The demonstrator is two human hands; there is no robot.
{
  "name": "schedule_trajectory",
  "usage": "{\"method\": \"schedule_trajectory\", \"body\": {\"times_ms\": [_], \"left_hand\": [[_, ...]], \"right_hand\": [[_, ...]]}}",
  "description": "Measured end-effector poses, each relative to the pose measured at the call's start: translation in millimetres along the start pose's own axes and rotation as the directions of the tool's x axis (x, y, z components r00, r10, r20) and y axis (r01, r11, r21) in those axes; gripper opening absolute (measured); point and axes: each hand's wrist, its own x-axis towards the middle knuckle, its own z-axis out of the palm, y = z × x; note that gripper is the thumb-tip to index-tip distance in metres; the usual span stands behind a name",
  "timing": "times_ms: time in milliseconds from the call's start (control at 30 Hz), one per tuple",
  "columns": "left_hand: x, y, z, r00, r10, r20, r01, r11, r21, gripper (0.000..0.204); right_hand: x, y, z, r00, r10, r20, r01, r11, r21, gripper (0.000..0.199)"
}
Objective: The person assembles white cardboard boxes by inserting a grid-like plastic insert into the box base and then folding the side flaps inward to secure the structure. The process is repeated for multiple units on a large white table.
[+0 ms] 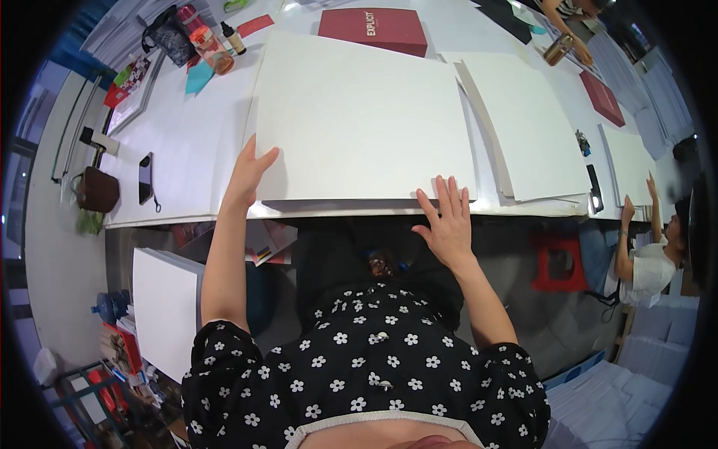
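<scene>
A large stack of white sheets or boards (359, 123) lies before me at the table's front edge. Against its left side rests my left hand (250, 172), thumb over the top near the edge and fingers stretched along the side. My right hand (447, 224) is flat with fingers spread, the fingertips touching the stack's near right corner. Just right of it lies a second pile of white sheets (527, 123), its left edge slightly lifted. Whether the stack is one thick board or several layers I cannot tell.
A dark red box (374, 30) stands behind the stack. Bottles (211, 51) and a dark bag (168, 37) are at the far left, a phone (146, 178) nearer. Another white stack (166, 307) stands low at my left. A co-worker (651, 262) sits at right beside a red stool (559, 263).
</scene>
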Motion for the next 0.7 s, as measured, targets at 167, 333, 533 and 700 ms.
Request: {"method": "schedule_trajectory", "body": {"times_ms": [167,333,533,700], "left_hand": [[0,-6,-3,0.997,0.072,-0.025,-0.070,0.996,0.060,0.058],[5,-29,-3,0.986,0.144,-0.084,-0.129,0.979,0.160,0.060],[8,-46,-6,0.995,0.071,-0.069,-0.064,0.994,0.089,0.055],[9,-57,-18,1.000,0.015,-0.014,-0.013,0.996,0.093,0.056]], "right_hand": [[3,-2,2,1.000,0.001,0.010,-0.001,1.000,-0.020,0.085],[2,-3,3,1.000,-0.002,0.005,0.003,0.999,-0.036,0.084],[3,-6,4,1.000,0.002,0.016,-0.001,0.999,-0.046,0.082],[3,-7,5,1.000,-0.021,0.012,0.021,0.998,-0.052,0.077]]}}
